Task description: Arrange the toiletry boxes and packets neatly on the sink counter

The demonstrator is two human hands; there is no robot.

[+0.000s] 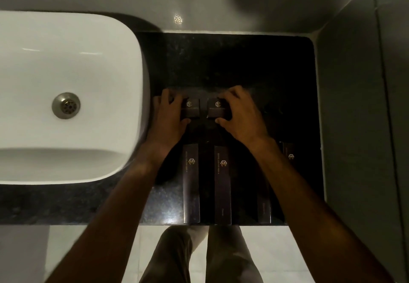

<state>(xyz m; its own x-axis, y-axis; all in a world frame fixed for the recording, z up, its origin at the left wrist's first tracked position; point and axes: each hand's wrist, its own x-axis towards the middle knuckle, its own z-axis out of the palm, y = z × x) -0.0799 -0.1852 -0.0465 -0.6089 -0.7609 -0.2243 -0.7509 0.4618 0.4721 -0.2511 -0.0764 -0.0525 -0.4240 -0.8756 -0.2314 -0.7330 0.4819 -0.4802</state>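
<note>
Two small dark square boxes with gold logos sit side by side on the black counter [254, 61]. My left hand [170, 116] grips the left small box [190, 108], fingers over its far edge and thumb at its near edge. My right hand [240, 114] holds the right small box [215, 108] the same way. Nearer me lie two long dark boxes, one on the left [191, 183] and one in the middle [222, 185], parallel and pointing away from me. A third long box [263, 207] is partly hidden by my right forearm. Another dark packet [290, 153] lies at the right.
A white basin [66, 61] with a metal drain [66, 105] fills the left side, its rim right next to my left hand. Grey tiled walls close off the back and right [354, 105]. The counter's front edge runs along the long boxes' near ends; floor and my legs lie below.
</note>
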